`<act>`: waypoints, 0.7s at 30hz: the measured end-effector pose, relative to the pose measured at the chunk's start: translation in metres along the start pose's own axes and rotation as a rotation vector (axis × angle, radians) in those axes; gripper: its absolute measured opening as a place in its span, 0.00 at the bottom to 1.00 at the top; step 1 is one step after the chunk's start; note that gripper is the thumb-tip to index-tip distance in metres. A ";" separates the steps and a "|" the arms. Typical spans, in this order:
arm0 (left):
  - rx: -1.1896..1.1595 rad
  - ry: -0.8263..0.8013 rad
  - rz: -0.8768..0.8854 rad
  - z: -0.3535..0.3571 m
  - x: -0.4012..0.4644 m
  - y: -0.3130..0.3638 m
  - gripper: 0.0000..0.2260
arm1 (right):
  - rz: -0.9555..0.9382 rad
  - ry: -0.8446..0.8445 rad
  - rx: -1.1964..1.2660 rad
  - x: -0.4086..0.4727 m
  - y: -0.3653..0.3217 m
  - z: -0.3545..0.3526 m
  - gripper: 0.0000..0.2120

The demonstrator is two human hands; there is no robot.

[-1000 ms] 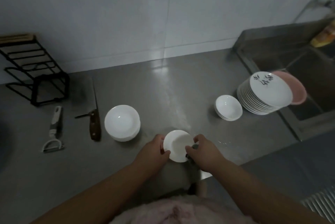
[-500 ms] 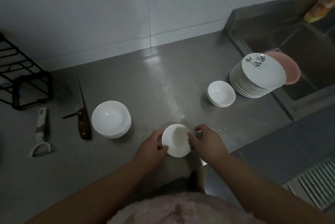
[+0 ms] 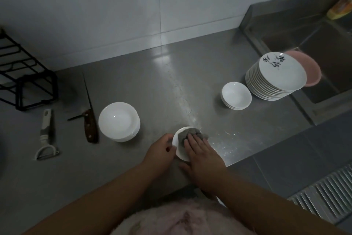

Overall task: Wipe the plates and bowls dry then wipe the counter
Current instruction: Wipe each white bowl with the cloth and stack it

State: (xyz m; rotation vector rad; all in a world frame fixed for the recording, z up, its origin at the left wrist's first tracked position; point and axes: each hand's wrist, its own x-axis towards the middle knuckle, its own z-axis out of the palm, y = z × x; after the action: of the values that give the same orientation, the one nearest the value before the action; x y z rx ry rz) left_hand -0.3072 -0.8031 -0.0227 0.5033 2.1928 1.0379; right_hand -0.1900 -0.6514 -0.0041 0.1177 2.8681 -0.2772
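The left hand (image 3: 161, 148) gripped the small white bowl's (image 3: 178, 146) rim at the steel counter's (image 3: 190, 82) front edge; the right hand (image 3: 200, 149) pressed a grey cloth (image 3: 187, 132) into it, fingers flat (drying step). Next, probably the stack of dried bowls (image 3: 119, 121).
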 end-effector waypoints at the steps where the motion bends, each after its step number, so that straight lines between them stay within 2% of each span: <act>1: -0.001 0.000 0.000 0.000 0.001 0.000 0.14 | 0.003 -0.011 0.003 0.002 0.002 0.003 0.40; 6: -0.015 0.010 -0.017 0.000 0.007 0.001 0.14 | -0.065 -0.037 0.110 0.010 0.002 0.003 0.40; 9: -0.021 0.021 -0.022 -0.003 0.012 0.001 0.14 | -0.097 -0.057 0.206 0.011 0.011 -0.017 0.32; 12: 0.016 0.000 -0.006 -0.004 0.014 0.002 0.15 | -0.217 -0.077 0.118 0.012 0.027 -0.034 0.25; 15: 0.076 -0.003 0.043 -0.006 0.013 0.006 0.17 | -0.339 -0.082 -0.128 0.010 0.044 -0.026 0.29; 17: 0.075 0.023 0.050 -0.008 0.014 0.009 0.17 | -0.305 -0.092 -0.230 0.005 0.047 -0.020 0.36; 21: 0.042 0.040 0.013 -0.008 0.013 0.009 0.16 | -0.149 -0.053 -0.135 -0.004 0.033 -0.006 0.40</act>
State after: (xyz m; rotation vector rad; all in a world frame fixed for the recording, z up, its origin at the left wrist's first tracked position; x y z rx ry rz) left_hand -0.3215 -0.7943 -0.0172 0.5208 2.2529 1.0188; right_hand -0.1839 -0.6181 -0.0033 -0.1276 2.8361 -0.1128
